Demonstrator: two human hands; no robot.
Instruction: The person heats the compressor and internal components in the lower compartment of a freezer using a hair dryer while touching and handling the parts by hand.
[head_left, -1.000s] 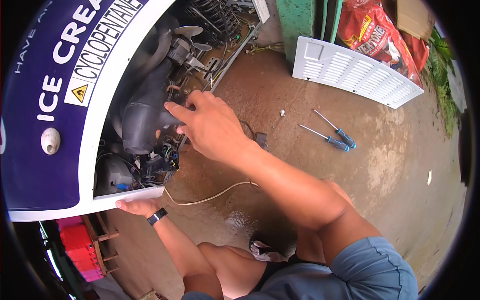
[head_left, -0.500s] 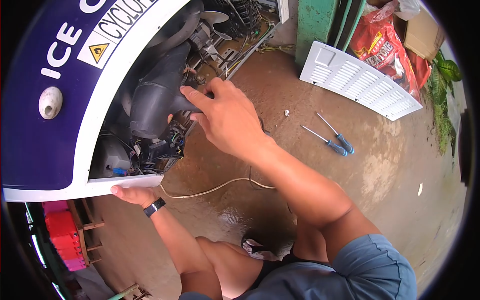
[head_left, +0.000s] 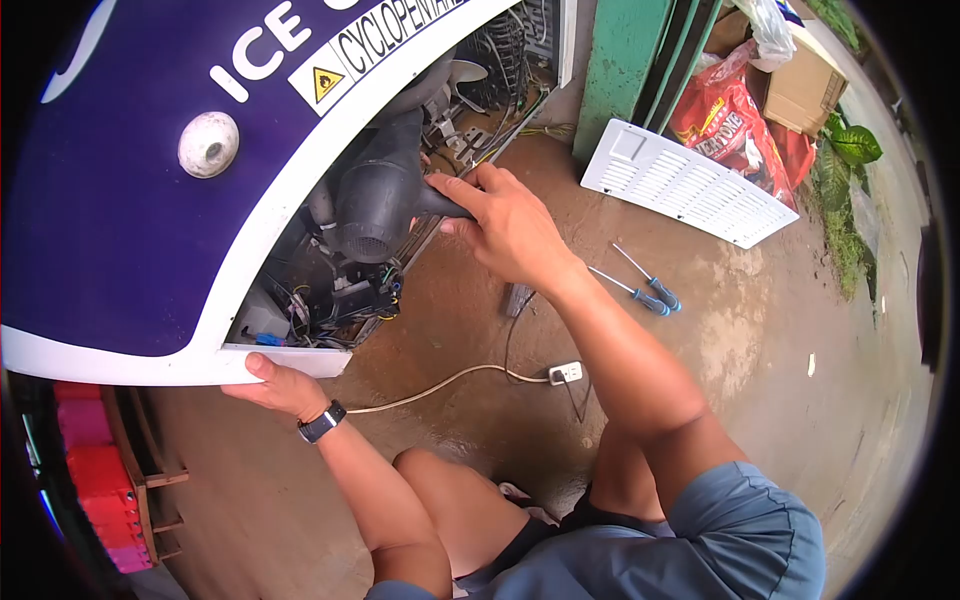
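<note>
A black hair dryer [head_left: 378, 195] sits partly inside the open bay of a blue and white ice cream freezer [head_left: 110, 250]. My right hand [head_left: 515, 222] is closed around its handle, and its round grilled end faces down toward wiring [head_left: 350, 298] and a grey part. A fan blade and coiled tubing show deeper in the bay. At the bay's lower edge, my left hand [head_left: 285, 386] grips the white bottom rim, thumb in front and fingers largely hidden beneath. What the hair dryer covers inside cannot be seen.
Two blue-handled screwdrivers [head_left: 655, 290] lie on the wet floor. A white louvred panel [head_left: 690, 185] leans near a green post [head_left: 625, 75]. A white socket [head_left: 565, 373] and its cord [head_left: 450, 380] lie below the bay. Red crates [head_left: 100, 490] stand at lower left.
The view has shifted, bringing the white socket into sight. The hair dryer has turned so its grilled end shows more. Both hands keep their holds.
</note>
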